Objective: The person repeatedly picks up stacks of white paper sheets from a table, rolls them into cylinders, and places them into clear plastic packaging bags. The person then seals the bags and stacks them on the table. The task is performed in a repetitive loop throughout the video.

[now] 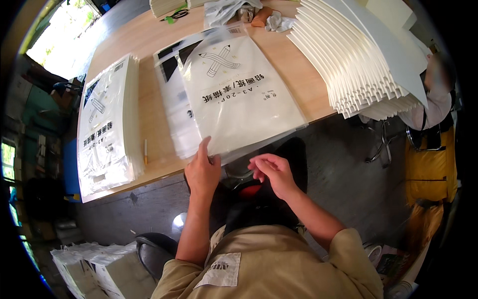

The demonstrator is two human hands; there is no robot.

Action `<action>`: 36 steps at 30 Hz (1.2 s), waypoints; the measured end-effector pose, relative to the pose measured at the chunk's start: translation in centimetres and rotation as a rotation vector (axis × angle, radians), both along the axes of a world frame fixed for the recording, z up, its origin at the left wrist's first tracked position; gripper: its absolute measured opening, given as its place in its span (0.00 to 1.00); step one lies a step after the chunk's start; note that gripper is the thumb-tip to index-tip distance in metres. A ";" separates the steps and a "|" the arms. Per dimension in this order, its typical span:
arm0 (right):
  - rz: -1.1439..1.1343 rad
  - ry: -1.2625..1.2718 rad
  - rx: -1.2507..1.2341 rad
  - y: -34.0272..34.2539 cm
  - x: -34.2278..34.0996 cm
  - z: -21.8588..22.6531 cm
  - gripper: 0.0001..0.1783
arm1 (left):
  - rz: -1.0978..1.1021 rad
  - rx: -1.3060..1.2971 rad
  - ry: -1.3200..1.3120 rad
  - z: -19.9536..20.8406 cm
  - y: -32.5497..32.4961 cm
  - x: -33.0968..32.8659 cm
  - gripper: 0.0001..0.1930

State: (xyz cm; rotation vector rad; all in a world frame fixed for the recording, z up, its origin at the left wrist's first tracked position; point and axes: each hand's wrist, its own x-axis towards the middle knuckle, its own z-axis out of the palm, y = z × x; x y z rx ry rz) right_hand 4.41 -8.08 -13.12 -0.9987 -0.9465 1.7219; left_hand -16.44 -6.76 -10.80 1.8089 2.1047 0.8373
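Note:
A clear plastic bag [239, 104] with a printed pencil design holds white paper sheets and lies over the table's near edge. At its near left corner is my left hand [201, 172], index finger stretched out on the plastic and thumb apart. My right hand [275, 174] hovers just off the near edge of the bag, its fingers loosely bent with nothing visible in them. Beneath the bag, more clear plastic bags [174, 114] stick out to the left. To the left stands a stack of filled, printed paper packs [102, 129].
A tall fanned stack of white paper [343, 60] fills the table's right side. A thin orange-and-white stick [145, 152] lies by the left stack. Scissors [174, 15], a metal cup [246, 13] and crumpled white cloth [280, 22] are farther back. Another person's arm [430, 107] shows at right.

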 end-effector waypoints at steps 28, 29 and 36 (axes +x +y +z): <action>-0.411 0.369 -0.386 6.0 -2.4 2.4 0.08 | -0.330 0.378 0.359 2.3 2.9 1.1 0.09; -0.412 0.333 -0.387 6.4 -2.0 2.3 0.08 | -0.329 0.347 0.385 2.4 2.7 1.1 0.10; -0.340 0.198 -0.278 7.1 -1.9 1.9 0.08 | -0.438 0.350 0.454 4.5 3.7 4.1 0.16</action>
